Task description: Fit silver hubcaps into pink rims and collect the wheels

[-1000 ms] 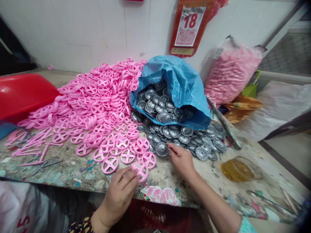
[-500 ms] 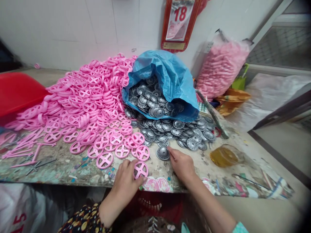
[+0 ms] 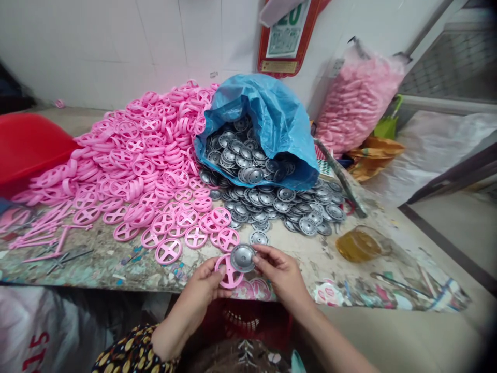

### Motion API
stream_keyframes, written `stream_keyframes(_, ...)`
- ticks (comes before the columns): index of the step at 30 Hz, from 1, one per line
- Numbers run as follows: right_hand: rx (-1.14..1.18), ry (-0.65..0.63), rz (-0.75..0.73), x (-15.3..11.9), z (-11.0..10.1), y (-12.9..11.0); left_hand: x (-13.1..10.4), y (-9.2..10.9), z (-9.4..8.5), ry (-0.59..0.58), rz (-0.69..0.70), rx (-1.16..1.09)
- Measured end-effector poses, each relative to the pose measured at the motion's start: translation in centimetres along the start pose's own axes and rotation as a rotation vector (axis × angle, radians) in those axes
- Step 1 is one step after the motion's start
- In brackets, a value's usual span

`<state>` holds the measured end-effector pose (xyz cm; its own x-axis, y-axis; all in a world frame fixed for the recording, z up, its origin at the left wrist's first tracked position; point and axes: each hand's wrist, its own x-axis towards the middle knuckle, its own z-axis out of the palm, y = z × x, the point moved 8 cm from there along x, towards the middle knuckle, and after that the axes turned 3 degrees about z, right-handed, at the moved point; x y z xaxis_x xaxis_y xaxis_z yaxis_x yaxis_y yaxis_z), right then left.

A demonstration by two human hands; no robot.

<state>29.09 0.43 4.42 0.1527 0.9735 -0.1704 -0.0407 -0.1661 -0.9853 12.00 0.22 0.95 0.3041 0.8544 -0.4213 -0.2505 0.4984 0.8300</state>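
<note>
My left hand (image 3: 207, 282) pinches a pink plastic wheel (image 3: 229, 277) by its left rim, just over the table's front edge. Between thumb and fingers of my right hand (image 3: 277, 269) is a grey hubcap-like disc (image 3: 243, 257), which overlaps the upper right of the wheel; whether the two touch I cannot tell. Loose pink wheels (image 3: 169, 250) lie left of my hands, at the foot of a big heap (image 3: 135, 150) of the same. Beyond my right hand, more grey discs (image 3: 285, 204) spill out of a blue plastic bag (image 3: 275, 119).
On the left are a red bin (image 3: 34, 150) and pink rods (image 3: 58, 243). A glass mug of yellow liquid (image 3: 357, 246) stands on the right, near a dark bar (image 3: 341, 178). A clear bag of pink parts (image 3: 359, 98) is behind. Paper stickers (image 3: 252, 289) lie at the front edge.
My right hand has lifted a grey disc off the table and moved it left to the pink wheel. My left hand has raised the wheel slightly. The wall calendar's page has flapped up.
</note>
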Motion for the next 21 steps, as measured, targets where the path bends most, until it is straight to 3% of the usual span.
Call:
stream_keyframes(3, -0.157, -0.036, -0.160, -0.9, 1.5, -1.2, -0.5, 0.0, 0.8, -0.041, -0.025, -0.123)
stream_keyframes(6, -0.370, -0.086, -0.387, -2.5, 3.3, -2.4, -0.6, 0.1, 1.4, -0.084, 0.022, -0.148)
stream_keyframes(9, -0.526, -0.083, -0.516, -3.9, 4.3, -2.9, -0.6, 0.1, 1.3, -0.093, 0.050, -0.163)
stream_keyframes(12, -0.576, -0.075, -0.488, -3.9, 4.1, -3.4, -0.8, 0.5, 1.3, -0.107, 0.062, -0.170)
stream_keyframes(18, -0.437, -0.294, -0.255, -2.9, 5.0, -3.6, -1.3, 0.9, 1.9, -0.126, 0.119, -0.122)
stream_keyframes(21, -0.268, -0.236, -0.150, -2.5, 4.7, -2.2, -1.2, 0.3, 1.6, -0.075, 0.141, -0.037)
